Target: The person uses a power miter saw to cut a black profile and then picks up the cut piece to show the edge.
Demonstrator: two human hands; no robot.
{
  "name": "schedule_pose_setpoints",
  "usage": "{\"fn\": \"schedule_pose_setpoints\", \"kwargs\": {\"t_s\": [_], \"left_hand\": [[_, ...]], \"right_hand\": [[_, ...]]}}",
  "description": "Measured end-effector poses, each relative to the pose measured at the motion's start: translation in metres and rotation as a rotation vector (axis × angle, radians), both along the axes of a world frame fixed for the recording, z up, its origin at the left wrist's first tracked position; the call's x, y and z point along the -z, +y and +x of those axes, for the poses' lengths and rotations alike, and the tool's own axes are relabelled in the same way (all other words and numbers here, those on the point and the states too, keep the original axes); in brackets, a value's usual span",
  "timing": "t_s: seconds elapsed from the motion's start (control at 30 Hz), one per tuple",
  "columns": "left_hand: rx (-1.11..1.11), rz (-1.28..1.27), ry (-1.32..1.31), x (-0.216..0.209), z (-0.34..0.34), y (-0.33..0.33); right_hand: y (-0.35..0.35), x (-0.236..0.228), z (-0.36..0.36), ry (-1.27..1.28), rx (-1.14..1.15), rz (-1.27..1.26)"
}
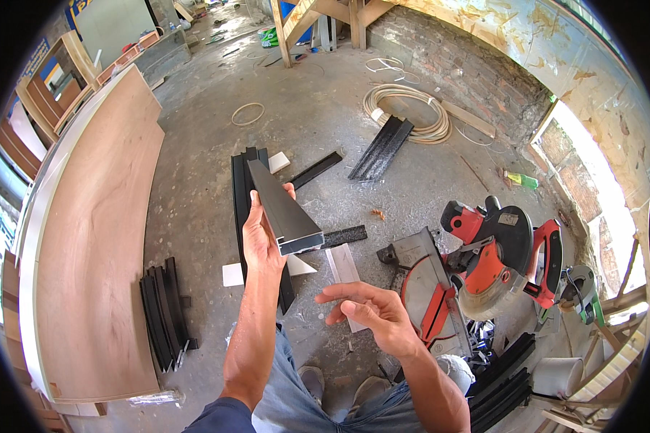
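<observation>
My left hand (261, 234) is wrapped round a short dark aluminium profile (283, 206), held up off the floor with its cut hollow end toward me. To the right and nearer, my right hand (372, 310) hovers with its fingers apart and nothing in them. Below the held piece, longer black profiles (241, 184) lie on the concrete, partly hidden by my left hand. A red and black mitre saw (487, 252) stands on the floor just right of my right hand.
Black profiles lie stacked at left (165, 314) and at lower right (502, 386). A wooden panel (97, 238) rises along the left side. Farther off are dusty black offcuts (381, 149), a coiled hose (440, 123) and a green bottle (521, 180). A green grinder-like tool (589, 289) sits beyond the saw.
</observation>
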State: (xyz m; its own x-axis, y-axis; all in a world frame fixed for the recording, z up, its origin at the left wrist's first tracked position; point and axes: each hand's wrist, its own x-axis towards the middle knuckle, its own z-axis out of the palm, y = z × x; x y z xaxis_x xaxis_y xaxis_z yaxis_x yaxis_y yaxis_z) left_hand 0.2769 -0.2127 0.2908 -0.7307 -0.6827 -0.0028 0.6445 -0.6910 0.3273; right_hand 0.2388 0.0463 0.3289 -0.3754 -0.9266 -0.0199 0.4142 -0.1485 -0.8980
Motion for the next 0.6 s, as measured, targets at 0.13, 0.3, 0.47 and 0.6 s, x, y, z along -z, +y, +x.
{"fn": "schedule_pose_setpoints", "kwargs": {"t_s": [0.13, 0.3, 0.47, 0.6], "left_hand": [[0.042, -0.046, 0.069, 0.0032, 0.0038, -0.0031], [0.019, -0.021, 0.020, -0.0011, 0.0003, 0.0014], [-0.013, 0.004, -0.039, -0.0039, -0.0003, 0.0033], [0.015, -0.018, 0.039, 0.0010, 0.0019, 0.0002]], "right_hand": [[-0.0006, -0.0007, 0.0009, -0.006, -0.003, -0.005], [0.0000, -0.0009, 0.0004, -0.007, 0.002, 0.002], [0.0007, -0.0001, 0.0000, 0.007, 0.006, 0.003], [0.0004, -0.0007, 0.0007, 0.005, 0.004, 0.002]]}}
